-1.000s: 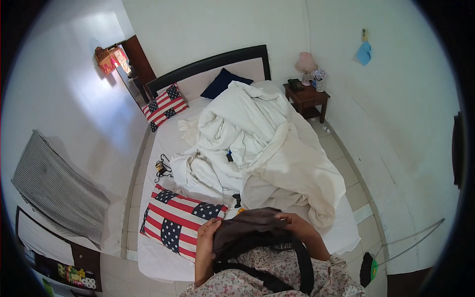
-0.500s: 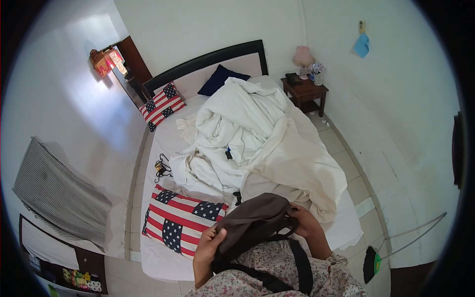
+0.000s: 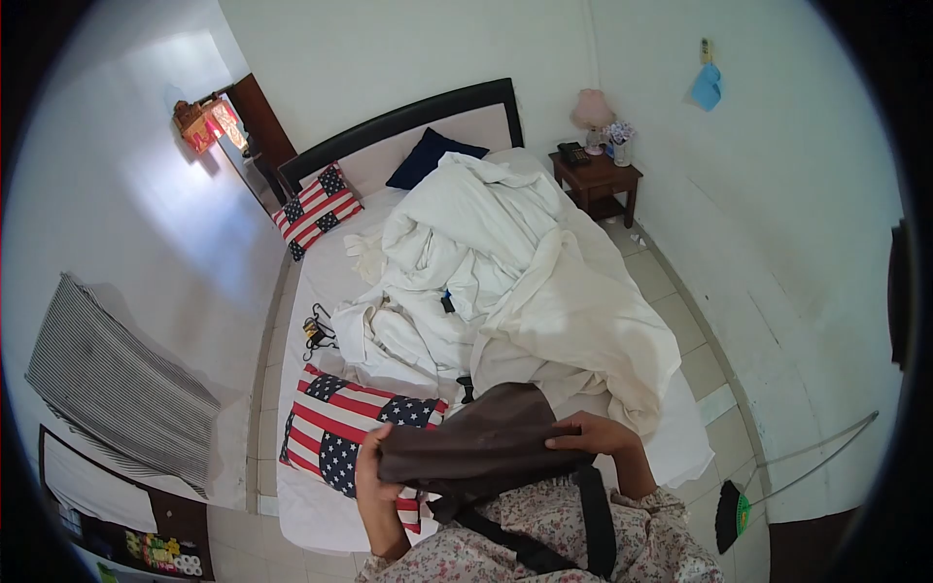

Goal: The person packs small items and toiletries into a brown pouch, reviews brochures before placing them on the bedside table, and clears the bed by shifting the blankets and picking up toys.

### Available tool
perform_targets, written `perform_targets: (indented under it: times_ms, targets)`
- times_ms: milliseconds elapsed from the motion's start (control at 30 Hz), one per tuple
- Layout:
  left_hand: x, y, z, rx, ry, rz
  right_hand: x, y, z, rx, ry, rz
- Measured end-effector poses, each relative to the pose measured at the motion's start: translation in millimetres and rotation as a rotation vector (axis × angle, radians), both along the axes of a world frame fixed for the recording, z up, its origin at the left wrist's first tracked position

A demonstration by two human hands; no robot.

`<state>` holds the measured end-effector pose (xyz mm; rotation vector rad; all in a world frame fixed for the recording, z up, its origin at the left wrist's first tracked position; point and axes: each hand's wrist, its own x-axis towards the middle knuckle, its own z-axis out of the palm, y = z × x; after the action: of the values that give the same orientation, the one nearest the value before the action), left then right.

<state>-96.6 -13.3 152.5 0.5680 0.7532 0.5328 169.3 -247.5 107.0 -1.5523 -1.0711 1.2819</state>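
Observation:
A dark brown piece of cloth, bunched into folds, is held up in front of my body over the foot of the bed. My left hand grips its left end, thumb and fingers closed on the edge. At the right end, my right hand pinches the cloth from above with its fingertips. Just beyond my left hand lies a pillow with a stars-and-stripes print, partly hidden by the cloth. Black straps cross my flowered top below the cloth.
A rumpled white duvet covers much of the bed. Black hangers lie on its left edge. Another flag-print pillow and a dark blue pillow rest near the headboard. A nightstand stands right; a broom is on the floor.
The brown cloth has been turned and spread wider, lying more level. My left hand has moved left and my right hand now holds the cloth from above.

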Motion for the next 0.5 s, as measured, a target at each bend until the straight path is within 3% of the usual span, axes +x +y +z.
perform_targets:
  times_ms: [100, 167, 200, 267, 367, 500]
  targets:
    - [0.7, 11.0, -6.0, -0.137, -0.327, -0.016, 10.2, -0.6, -49.4, 0.091, 0.291, 0.045]
    - [8.3, 5.8, -13.3, -0.127, -0.489, -0.045, -1.8, -3.7, -50.7, 0.256, 0.622, -0.184]
    - [9.3, -0.1, -17.3, -0.004, -0.478, -0.02, -7.4, -3.4, -46.8, 0.339, 0.787, -0.301]
    - [9.8, -12.4, -21.4, 0.242, -0.453, 0.024, -7.7, 0.3, -52.9, 0.503, 0.872, -0.319]
    - [5.7, -17.3, -15.5, 0.462, -0.3, -0.212, -7.2, -4.2, -62.0, 0.67, 0.989, -0.321]
    - [-1.7, -23.6, -22.2, 0.78, 0.107, -0.375, -9.8, -8.2, -56.7, 0.887, 1.041, -0.251]
